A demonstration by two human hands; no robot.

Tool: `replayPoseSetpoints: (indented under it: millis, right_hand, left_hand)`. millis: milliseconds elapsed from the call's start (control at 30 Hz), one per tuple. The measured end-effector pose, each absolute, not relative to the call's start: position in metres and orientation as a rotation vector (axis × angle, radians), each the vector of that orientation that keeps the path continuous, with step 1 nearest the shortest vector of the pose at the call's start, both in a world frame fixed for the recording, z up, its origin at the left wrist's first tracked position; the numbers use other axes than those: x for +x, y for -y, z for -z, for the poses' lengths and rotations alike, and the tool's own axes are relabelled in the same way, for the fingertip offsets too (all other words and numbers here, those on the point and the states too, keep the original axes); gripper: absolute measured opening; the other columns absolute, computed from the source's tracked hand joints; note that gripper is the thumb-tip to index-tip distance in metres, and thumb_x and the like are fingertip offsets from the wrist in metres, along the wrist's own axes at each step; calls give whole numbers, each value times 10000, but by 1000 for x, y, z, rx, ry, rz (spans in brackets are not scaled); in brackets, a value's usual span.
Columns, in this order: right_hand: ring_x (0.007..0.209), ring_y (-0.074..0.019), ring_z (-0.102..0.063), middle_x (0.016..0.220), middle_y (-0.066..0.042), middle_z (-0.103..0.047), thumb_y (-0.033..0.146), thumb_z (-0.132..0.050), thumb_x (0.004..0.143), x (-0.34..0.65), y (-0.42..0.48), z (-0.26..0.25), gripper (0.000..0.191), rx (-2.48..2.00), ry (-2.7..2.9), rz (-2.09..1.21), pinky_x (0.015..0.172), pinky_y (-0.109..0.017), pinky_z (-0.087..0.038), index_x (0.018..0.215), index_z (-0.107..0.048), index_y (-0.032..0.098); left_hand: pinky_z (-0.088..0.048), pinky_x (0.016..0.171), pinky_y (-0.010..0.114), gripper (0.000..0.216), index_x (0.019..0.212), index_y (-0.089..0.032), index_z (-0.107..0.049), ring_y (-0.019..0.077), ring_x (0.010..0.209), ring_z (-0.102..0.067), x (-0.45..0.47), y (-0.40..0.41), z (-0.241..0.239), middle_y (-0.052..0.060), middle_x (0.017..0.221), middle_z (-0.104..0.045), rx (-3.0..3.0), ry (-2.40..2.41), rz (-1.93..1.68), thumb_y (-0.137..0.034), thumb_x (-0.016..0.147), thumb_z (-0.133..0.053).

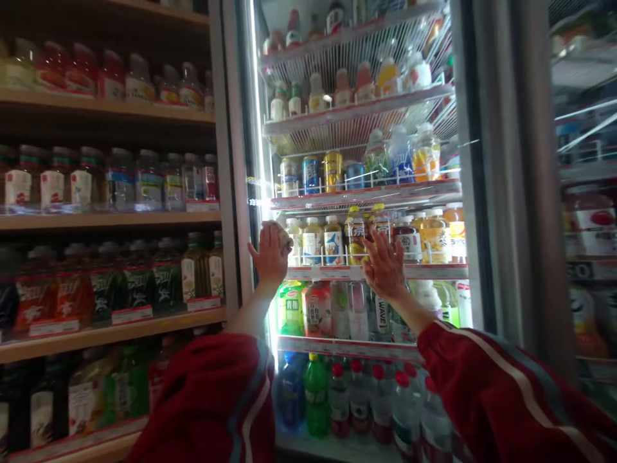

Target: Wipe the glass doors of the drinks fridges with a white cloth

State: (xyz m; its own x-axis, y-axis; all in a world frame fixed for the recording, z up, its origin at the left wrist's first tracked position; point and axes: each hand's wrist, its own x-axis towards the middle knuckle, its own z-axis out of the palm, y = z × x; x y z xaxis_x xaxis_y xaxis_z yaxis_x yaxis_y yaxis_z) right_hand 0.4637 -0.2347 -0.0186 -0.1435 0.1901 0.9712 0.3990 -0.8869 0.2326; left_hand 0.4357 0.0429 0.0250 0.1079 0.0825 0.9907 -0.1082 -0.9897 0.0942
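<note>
My left hand is raised at the left side of a lit drinks fridge, its palm turned forward. Under its fingers is a crumpled, light brownish cloth, partly hidden by the hand. My right hand is raised farther right with fingers spread and nothing visible in it. It overlaps the yellow-capped tea bottles in view. White lettering and streaks suggest a glass door in front of the shelves; whether the right palm touches it I cannot tell.
Fridge shelves hold cans, juice bottles and, at the bottom, a green soda bottle beside red-capped bottles. Left stands a wooden shelf with rows of bottles. A grey door frame rises at the right, with another fridge beyond.
</note>
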Motion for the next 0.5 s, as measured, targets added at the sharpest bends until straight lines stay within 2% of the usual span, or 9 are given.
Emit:
replayPoseSetpoints:
  millis: [200,367,500]
  right_hand:
    - [1363,-239,-301,1489,-87,-322,298,-385,896,464,234,18,543,-1950,670,2173,1115,-482,-158,1427,-286,239]
    - [1367,-247,-292,1470,-101,-352,295,-395,893,465,235,19,514,-1965,675,2197,1107,-484,-178,1398,-331,220]
    - [1370,-242,-284,1476,-98,-341,295,-383,893,463,236,19,503,-1976,683,2168,1110,-486,-167,1389,-344,220]
  left_hand:
    - [-79,1087,630,527,1389,-135,-343,293,1359,-307,443,-50,-41,183,1473,-313,2061,-177,-1977,-334,902,-373]
    - [-50,1135,534,528,1395,-167,-360,253,1378,-277,440,-18,-50,126,1489,-304,2278,64,-1962,-320,891,-400]
    - [-34,1149,485,532,1396,-181,-362,232,1391,-245,436,-3,-50,108,1492,-302,2528,462,-1993,-350,894,-411]
